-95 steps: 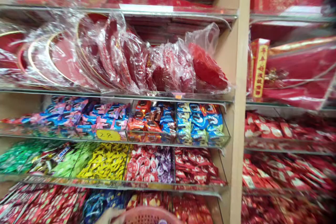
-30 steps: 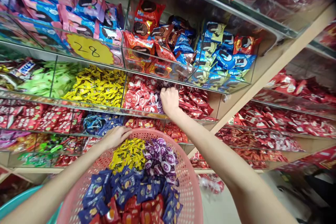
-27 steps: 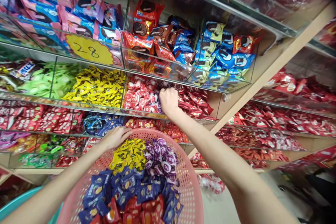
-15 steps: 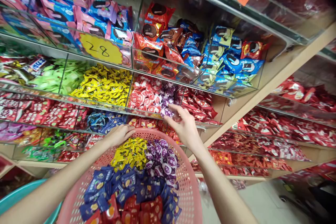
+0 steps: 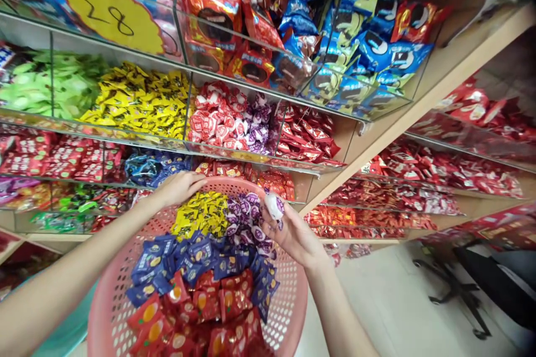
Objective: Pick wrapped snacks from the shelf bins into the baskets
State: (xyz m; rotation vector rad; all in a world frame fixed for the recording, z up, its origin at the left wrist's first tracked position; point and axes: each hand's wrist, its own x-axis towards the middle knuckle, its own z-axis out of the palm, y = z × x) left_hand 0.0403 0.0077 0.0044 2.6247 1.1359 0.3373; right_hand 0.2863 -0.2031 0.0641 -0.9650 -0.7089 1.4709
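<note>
My left hand (image 5: 181, 186) rests at the far rim of a pink perforated plastic basket (image 5: 295, 281), its fingers hooked over the edge. Above the basket's right side, my right hand (image 5: 298, 237) holds a white-and-purple twist-wrapped candy (image 5: 274, 206) between thumb and fingers. Inside the basket, purple-and-white candies (image 5: 243, 213) lie just left of that hand. Beside them are yellow-wrapped candies (image 5: 199, 216), then dark blue packets (image 5: 196, 256) and red packets with orange pictures (image 5: 205, 304) nearer to me.
Glass-fronted shelves hold yellow candies (image 5: 140, 103), red-and-white candies (image 5: 220, 117) and purple candies (image 5: 258, 122). A yellow sign reading 28 (image 5: 109, 14) hangs above. A teal tub (image 5: 69, 326) stands lower left, and a black wheeled chair (image 5: 464, 295) at right.
My right hand has drawn back from the purple candies on the shelf to over the basket, with a wrapped candy in its fingers. The view has moved closer to the shelves.
</note>
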